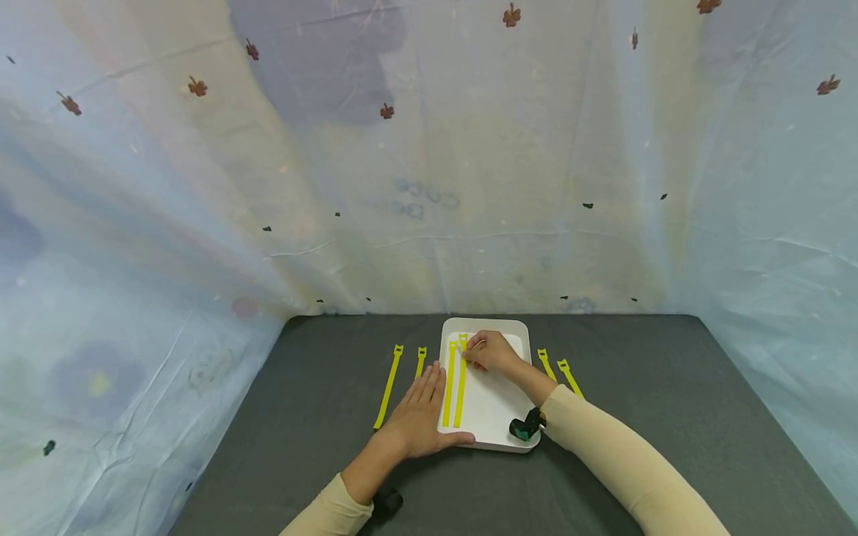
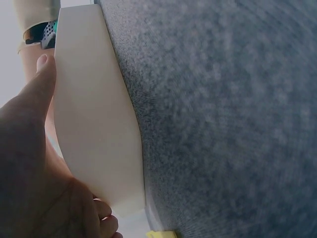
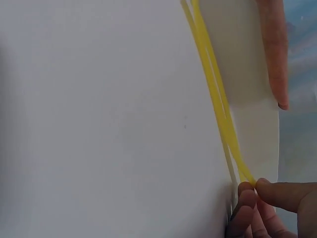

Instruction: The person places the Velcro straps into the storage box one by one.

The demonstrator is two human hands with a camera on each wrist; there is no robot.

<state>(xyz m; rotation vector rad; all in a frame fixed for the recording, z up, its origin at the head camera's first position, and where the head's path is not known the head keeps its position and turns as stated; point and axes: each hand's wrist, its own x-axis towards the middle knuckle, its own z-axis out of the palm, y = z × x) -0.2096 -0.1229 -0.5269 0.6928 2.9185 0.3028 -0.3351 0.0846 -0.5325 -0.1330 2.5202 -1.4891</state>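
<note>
A white rectangular tray [image 1: 492,406] lies on the dark table, holding two yellow hook-and-loop cable straps side by side along its left part. My right hand [image 1: 492,351] reaches over the tray and pinches the far end of the inner strap [image 1: 459,394] between thumb and fingers. The outer strap [image 1: 448,387] lies beside it, nearer the left wall. In the right wrist view, the pinched strap [image 3: 221,106] lifts slightly at the fingertips. My left hand [image 1: 421,417] rests along the tray's left side with straight fingers, its thumb along the near edge. The left wrist view shows the tray's outer wall [image 2: 96,104].
Left of the tray lie a yellow strap [image 1: 389,387] and another strap [image 1: 421,359], partly behind my left hand. On the right are two more, a strap [image 1: 546,363] and a strap [image 1: 571,378], partly hidden by my right arm. A patterned curtain [image 1: 469,186] surrounds the dark table [image 1: 322,417].
</note>
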